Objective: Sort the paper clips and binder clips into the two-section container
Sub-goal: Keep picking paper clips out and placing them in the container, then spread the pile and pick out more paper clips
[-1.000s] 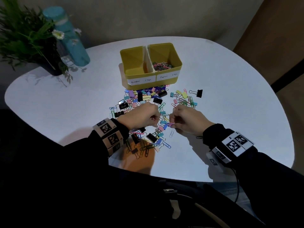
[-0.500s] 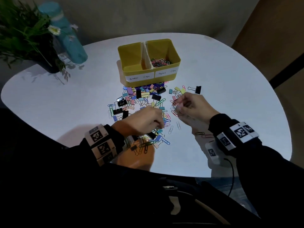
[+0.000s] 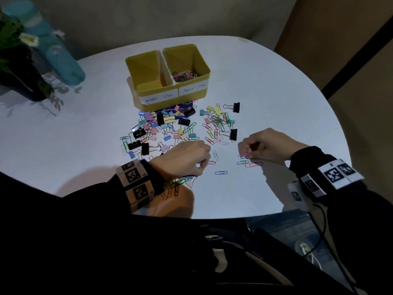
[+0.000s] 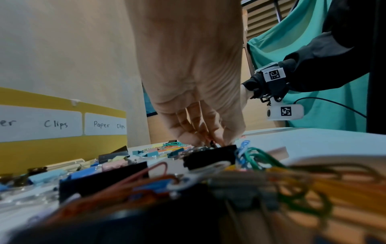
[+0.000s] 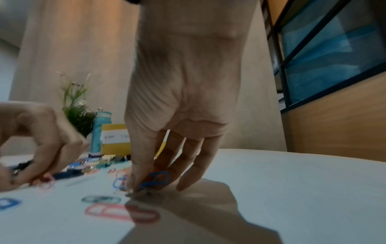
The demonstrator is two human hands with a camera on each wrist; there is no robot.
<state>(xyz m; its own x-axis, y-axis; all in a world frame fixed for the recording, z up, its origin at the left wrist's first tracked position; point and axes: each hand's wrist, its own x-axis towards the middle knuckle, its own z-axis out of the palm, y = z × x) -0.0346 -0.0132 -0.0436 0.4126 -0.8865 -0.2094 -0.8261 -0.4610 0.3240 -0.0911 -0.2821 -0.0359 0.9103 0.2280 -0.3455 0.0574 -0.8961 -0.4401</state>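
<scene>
A yellow two-section container (image 3: 192, 92) stands mid-table, labelled "Binder Clips" on the left and "Paper Clips" on the right. Coloured paper clips (image 3: 184, 74) lie in the right section; the left section shows nothing. A mixed pile of binder clips and paper clips (image 3: 170, 126) spreads in front of it. My left hand (image 3: 200, 165) sits at the pile's near edge, fingertips curled down and pinching a reddish paper clip (image 5: 42, 180). My right hand (image 3: 244, 154) is low over the table to the right, thumb and fingers pinching a blue paper clip (image 5: 156, 179).
Loose paper clips lie between the hands: a green one (image 3: 242, 162), a pink one (image 3: 252, 165), a blue one (image 3: 221, 172). More clips sit under my left wrist (image 3: 174, 185). A potted plant (image 3: 14, 60) and a teal bottle (image 3: 63, 60) stand at the far left of the white table (image 3: 276, 99).
My right hand has moved from the pile's middle out to the right and down to the loose clips. The left hand has stayed at the pile's near edge.
</scene>
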